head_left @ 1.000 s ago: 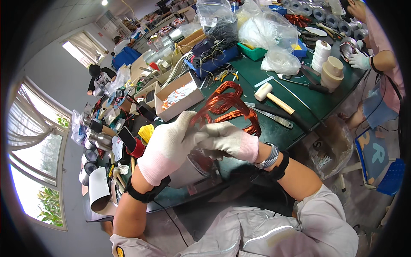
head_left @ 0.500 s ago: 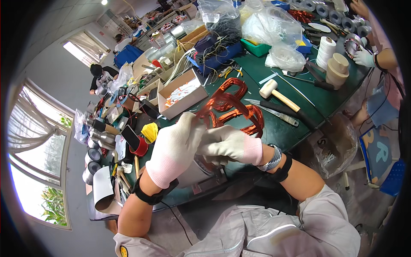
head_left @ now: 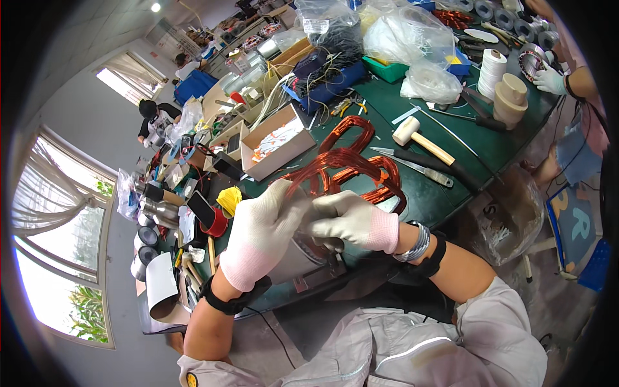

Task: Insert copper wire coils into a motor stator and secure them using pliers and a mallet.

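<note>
My left hand (head_left: 261,222), in a white glove with a pink cuff, is closed around one end of a copper wire coil (head_left: 336,159). The coil's reddish strands arch up and away to the right. Close against it, my gloved right hand (head_left: 348,220) has its fingers curled in on the coil's near end; the fingers hide the exact grip. Below both hands stands a grey metal cylinder (head_left: 293,261), mostly covered by them. More copper wire coils (head_left: 353,132) lie on the green table (head_left: 425,222) just beyond.
Right of the coils lie a white-headed mallet (head_left: 429,143), a knife (head_left: 403,157) and a metal rod (head_left: 461,137). An open carton (head_left: 280,151) of white strips stands behind. A phone (head_left: 201,208) and yellow ties (head_left: 229,200) are at left. A co-worker's gloved hand (head_left: 549,80) holds a wound ring.
The held coil, blurred before, now shows sharply and arches lower to the right over the others. My hands stay close together in nearly the same place. The view has shifted slightly.
</note>
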Motion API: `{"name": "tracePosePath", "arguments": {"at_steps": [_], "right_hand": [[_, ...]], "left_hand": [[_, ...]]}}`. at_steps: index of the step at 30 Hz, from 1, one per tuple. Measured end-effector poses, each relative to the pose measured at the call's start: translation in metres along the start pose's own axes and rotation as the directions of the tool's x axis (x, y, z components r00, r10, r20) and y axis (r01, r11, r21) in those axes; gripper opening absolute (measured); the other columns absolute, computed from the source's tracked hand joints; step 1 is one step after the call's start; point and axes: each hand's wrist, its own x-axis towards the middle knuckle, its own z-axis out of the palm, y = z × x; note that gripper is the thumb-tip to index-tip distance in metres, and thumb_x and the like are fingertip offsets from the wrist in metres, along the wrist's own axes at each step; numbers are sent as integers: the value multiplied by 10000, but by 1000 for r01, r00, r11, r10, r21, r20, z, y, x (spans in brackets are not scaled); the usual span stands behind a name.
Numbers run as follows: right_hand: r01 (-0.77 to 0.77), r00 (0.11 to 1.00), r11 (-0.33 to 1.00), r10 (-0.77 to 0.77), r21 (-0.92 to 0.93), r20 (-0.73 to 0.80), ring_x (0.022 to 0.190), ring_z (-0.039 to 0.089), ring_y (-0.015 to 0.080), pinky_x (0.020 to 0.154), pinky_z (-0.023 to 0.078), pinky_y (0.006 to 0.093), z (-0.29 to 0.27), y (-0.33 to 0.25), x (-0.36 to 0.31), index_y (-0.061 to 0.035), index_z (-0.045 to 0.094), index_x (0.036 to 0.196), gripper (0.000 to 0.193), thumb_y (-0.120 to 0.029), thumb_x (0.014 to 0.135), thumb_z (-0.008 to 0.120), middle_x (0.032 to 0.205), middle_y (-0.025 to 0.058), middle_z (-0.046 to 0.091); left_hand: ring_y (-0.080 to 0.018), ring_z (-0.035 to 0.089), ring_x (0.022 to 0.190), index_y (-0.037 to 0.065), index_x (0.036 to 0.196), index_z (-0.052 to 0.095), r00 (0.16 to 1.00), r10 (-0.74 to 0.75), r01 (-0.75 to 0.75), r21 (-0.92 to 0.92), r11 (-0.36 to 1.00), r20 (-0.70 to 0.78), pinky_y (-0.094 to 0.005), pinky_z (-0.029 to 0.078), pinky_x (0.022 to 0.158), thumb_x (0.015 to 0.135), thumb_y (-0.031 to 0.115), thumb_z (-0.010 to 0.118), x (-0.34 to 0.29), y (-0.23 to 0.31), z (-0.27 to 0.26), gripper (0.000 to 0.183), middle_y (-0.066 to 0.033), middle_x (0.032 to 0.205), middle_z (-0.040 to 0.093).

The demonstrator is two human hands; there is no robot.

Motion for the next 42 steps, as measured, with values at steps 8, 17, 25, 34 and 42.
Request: {"name": "tracePosePath", "arguments": {"at_steps": [8,17,25,34,42], "right_hand": [[-8,997,988,-4,155,78,701,625,71,598,520,252,0,4,-3,-19,701,1174,187,-180,1089,656,857,10,681],[87,995,992,-91,89,39,665,568,71,614,496,263,2,16,-4,-25,718,1242,228,-182,1090,651,828,5,652],[338,921,889,-380,-309,-84,730,679,194,678,554,316,5,46,-3,-16,719,1249,260,-165,1036,705,912,80,730],[309,802,745,-538,-592,-259,976,740,377,863,616,426,-9,13,-8,-62,372,1617,970,-149,810,903,1177,178,704],[526,599,426,-800,-736,-35,925,734,245,805,610,356,-6,41,-2,-78,485,1565,913,-189,795,962,1146,143,714]], "left_hand": [[-148,580,611,-20,1091,679,961,206,-201,43,979,-185,-301,494,607,1035,82,685,0,-7,14,117,-89,727,634],[-137,556,578,-17,1057,673,993,32,-36,-31,999,-115,-305,478,584,1068,113,658,-7,5,14,132,-75,684,618],[-93,561,624,-13,1094,663,994,2,-5,-27,1000,-106,-288,480,593,1087,113,633,-13,7,20,129,-45,710,615],[-275,725,730,-16,1083,690,979,-127,109,-116,987,-161,-358,563,714,1045,100,663,-21,7,25,125,-187,848,724],[-49,604,610,31,1055,675,966,-258,228,-390,892,-26,-221,463,564,1107,171,610,-21,2,19,163,7,741,660]]}}
